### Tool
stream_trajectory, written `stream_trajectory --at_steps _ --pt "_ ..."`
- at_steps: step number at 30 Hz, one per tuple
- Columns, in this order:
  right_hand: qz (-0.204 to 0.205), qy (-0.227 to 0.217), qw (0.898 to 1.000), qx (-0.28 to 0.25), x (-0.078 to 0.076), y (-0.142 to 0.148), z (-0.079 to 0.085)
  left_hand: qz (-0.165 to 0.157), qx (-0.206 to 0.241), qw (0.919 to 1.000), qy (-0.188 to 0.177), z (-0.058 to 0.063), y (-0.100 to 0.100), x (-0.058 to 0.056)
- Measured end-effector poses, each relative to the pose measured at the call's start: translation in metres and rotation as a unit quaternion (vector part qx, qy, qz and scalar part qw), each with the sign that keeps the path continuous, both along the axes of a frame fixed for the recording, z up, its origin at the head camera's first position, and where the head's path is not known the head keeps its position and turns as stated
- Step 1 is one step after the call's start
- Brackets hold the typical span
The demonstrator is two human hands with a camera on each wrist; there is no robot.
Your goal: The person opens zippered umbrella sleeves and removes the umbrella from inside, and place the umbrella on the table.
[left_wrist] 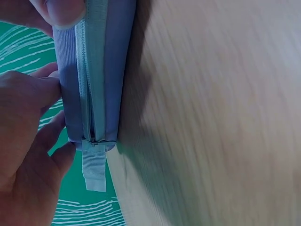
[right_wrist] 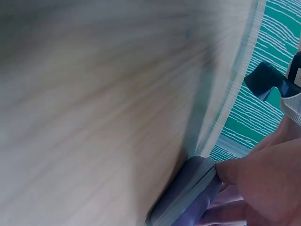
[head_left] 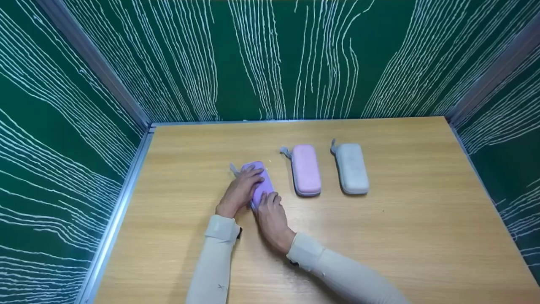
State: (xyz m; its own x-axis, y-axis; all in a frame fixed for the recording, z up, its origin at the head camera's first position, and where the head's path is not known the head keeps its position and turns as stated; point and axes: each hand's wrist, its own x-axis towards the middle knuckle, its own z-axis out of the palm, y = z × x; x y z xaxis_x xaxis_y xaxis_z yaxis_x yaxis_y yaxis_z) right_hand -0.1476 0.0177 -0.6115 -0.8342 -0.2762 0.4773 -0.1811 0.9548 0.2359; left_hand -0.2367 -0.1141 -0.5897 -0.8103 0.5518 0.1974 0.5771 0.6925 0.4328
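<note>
A purple zip case [head_left: 265, 185] lies tilted on the table, left of the other cases. My left hand [head_left: 240, 192] holds it from the left, fingers spread over its top. At the near end my right hand [head_left: 272, 219] grips it, with fingertips on the lid and the thumb at the zip seam in the right wrist view. Down the case's side runs a pale zip [left_wrist: 89, 80], seen in the left wrist view, with a fabric pull tab [left_wrist: 94, 169] at the far end. Its underside is hidden.
A pink zip case [head_left: 306, 171] and a grey zip case [head_left: 353, 169] lie side by side to the right, each with a grey pull tab at its far left corner. The wooden table [head_left: 400, 236] meets green, white-streaked walls [head_left: 392, 42] with metal edging.
</note>
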Motion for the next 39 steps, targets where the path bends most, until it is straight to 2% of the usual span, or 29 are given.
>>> stream_trajectory --at_steps 10,18,26,29,32,36,39 --pt "0.001 -0.014 1.000 0.027 0.000 -0.001 0.000 -0.008 0.025 0.9996 -0.002 -0.003 0.001 -0.001" --pt "0.002 0.004 0.999 -0.032 0.000 -0.004 -0.001 -0.039 0.084 0.9957 0.004 -0.005 0.000 0.003" --pt "0.012 -0.003 0.999 -0.037 0.001 -0.003 -0.001 -0.040 0.098 0.9942 -0.020 -0.006 0.003 0.006" --pt "0.023 -0.021 0.997 -0.070 0.002 -0.001 0.001 -0.019 0.112 0.9928 -0.039 -0.006 0.006 0.008" --pt "0.036 -0.054 0.991 -0.114 0.002 0.003 0.003 0.014 0.112 0.9927 -0.044 -0.007 0.011 0.010" --pt "0.058 -0.100 0.978 -0.175 0.001 0.010 0.006 0.065 0.051 0.9965 -0.011 -0.009 0.022 0.011" --pt "0.082 -0.127 0.963 -0.225 -0.001 0.017 0.006 0.100 0.026 0.9944 0.020 -0.010 0.030 0.015"
